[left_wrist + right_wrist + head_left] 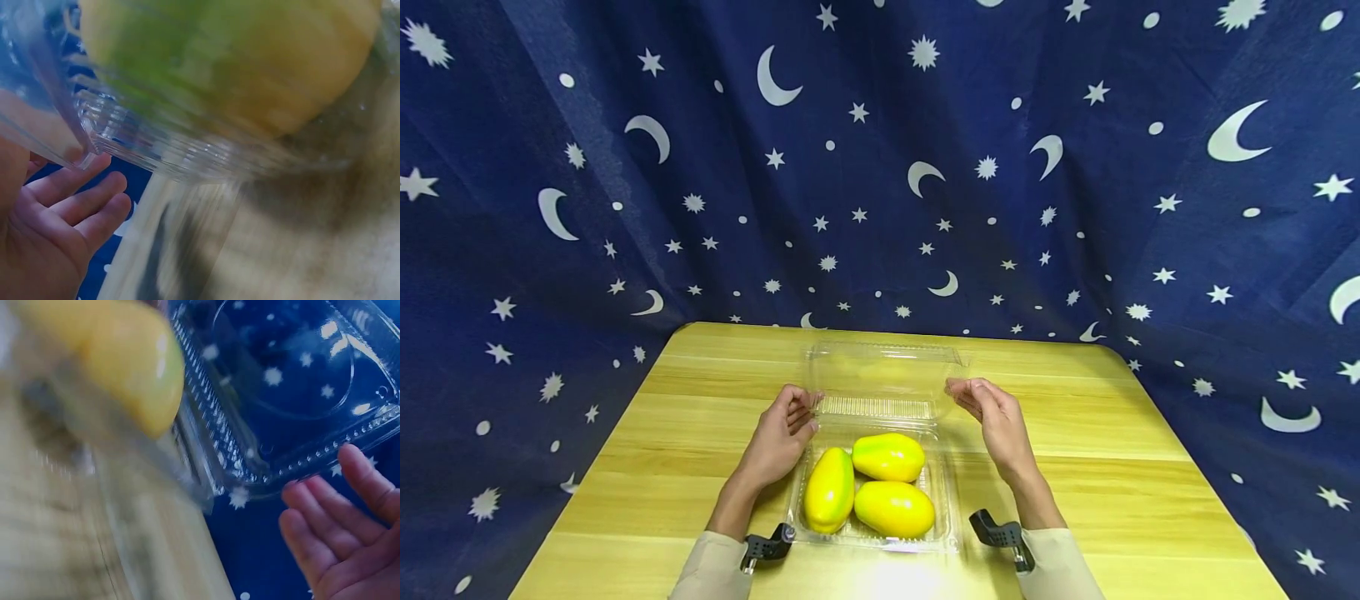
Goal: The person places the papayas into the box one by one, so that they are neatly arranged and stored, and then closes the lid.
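Note:
A clear plastic clamshell container (951, 533) stands on the table with its lid (880, 375) raised at the far side. Three yellow, green-tinged, mango-like fruits lie in the base: one upright at left (829, 492), one at upper right (889, 457), one at lower right (895, 509). At the lid's left edge is my left hand (778, 437), thumb and forefinger apart. In the left wrist view its extended fingers (94, 206) reach the plastic corner. My right hand (996, 417) is at the lid's right edge. Its fairly straight fingertips (306, 494) touch the rim in the right wrist view.
The pale wooden table (1112, 483) reaches out on both sides of the container. A dark blue curtain (880, 167) with white moons and stars hangs behind and beside it. Black wrist mounts (767, 546) sit close to the container's front corners.

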Available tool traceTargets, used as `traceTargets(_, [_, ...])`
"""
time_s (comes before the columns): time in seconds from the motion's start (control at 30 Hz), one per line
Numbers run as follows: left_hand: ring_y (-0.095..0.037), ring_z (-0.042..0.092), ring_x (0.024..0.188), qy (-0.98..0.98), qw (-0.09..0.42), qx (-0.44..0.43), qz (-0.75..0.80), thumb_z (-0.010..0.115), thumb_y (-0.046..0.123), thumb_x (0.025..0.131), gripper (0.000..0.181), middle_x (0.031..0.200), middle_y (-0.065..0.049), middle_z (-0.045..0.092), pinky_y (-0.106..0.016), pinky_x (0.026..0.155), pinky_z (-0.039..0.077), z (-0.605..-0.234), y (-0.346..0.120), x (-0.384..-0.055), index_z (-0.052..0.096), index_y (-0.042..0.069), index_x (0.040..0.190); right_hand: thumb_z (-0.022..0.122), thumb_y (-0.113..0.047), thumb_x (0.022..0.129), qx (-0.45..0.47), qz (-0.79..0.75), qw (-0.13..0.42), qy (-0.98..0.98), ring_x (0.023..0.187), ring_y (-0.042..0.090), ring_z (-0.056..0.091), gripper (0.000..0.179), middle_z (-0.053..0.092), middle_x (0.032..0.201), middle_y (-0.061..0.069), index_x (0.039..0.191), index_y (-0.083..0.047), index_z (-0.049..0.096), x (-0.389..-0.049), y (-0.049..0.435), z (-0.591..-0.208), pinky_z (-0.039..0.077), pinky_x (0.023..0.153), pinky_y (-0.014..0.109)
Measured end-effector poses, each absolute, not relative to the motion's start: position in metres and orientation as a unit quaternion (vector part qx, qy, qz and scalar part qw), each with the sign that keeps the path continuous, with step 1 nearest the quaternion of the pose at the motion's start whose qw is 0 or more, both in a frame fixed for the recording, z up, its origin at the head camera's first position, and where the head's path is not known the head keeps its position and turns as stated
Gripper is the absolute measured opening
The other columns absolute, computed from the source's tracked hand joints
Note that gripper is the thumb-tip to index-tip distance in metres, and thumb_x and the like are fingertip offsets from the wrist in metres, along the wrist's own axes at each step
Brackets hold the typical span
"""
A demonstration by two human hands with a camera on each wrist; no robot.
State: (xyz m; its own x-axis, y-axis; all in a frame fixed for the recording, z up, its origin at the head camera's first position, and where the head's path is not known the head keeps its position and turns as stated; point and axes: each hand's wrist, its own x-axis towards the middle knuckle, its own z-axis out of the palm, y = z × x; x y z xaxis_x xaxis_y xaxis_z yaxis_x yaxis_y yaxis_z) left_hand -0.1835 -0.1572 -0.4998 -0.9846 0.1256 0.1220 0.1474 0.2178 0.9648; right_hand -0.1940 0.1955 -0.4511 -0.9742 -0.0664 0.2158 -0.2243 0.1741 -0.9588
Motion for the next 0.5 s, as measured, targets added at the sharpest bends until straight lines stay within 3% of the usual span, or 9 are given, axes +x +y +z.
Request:
traceTargets(0.1, [-0.044,0.053,0.152,-0.797,0.019,-0.090,-0.597,0.066,-0.008,0.104,0.025,0.151,-0.023,0.064,-0.053,0.125,0.044,-0.498,-0.156,-0.182,0.050,0.000,0.121,0.042,-0.026,0.121,0.070,0.659,0.042,-0.748,0.124,0.020,0.075,0.051,0.073,0.136,0.028,0.113,0.017,0.070,-0.186,0.194,-0.445,0.057,0.107,0.021])
traceTargets(0.27, [-0.040,0.056,0.150,-0.824,0.031,-0.100,-0.556,0.069,-0.004,0.104,0.022,0.150,-0.018,0.065,-0.050,0.125,0.044,-0.499,-0.157,-0.180,0.055,0.001,0.120,0.050,-0.013,0.116,0.046,0.653,0.017,-0.756,0.120,0.010,0.073,0.036,0.077,0.122,0.015,0.114,0.013,0.074,-0.171,0.196,-0.443,0.056,0.108,0.021])
traceTargets(0.4, [-0.037,0.061,0.145,-0.835,0.028,-0.103,-0.540,0.067,-0.006,0.104,0.021,0.139,-0.015,0.069,-0.050,0.123,0.046,-0.499,-0.158,-0.175,0.063,0.005,0.121,0.056,-0.012,0.112,0.057,0.622,0.008,-0.781,0.126,0.000,0.066,0.030,0.077,0.122,0.014,0.110,0.013,0.072,-0.159,0.202,-0.445,0.053,0.108,0.018])
traceTargets(0.5, [-0.038,0.064,0.142,-0.837,0.028,-0.104,-0.537,0.067,-0.006,0.103,0.025,0.137,-0.014,0.071,-0.053,0.120,0.050,-0.496,-0.160,-0.170,0.067,0.007,0.124,0.059,-0.012,0.111,0.071,0.601,-0.002,-0.796,0.124,0.001,0.063,0.025,0.075,0.125,0.015,0.111,0.009,0.073,-0.151,0.205,-0.448,0.053,0.104,0.019])
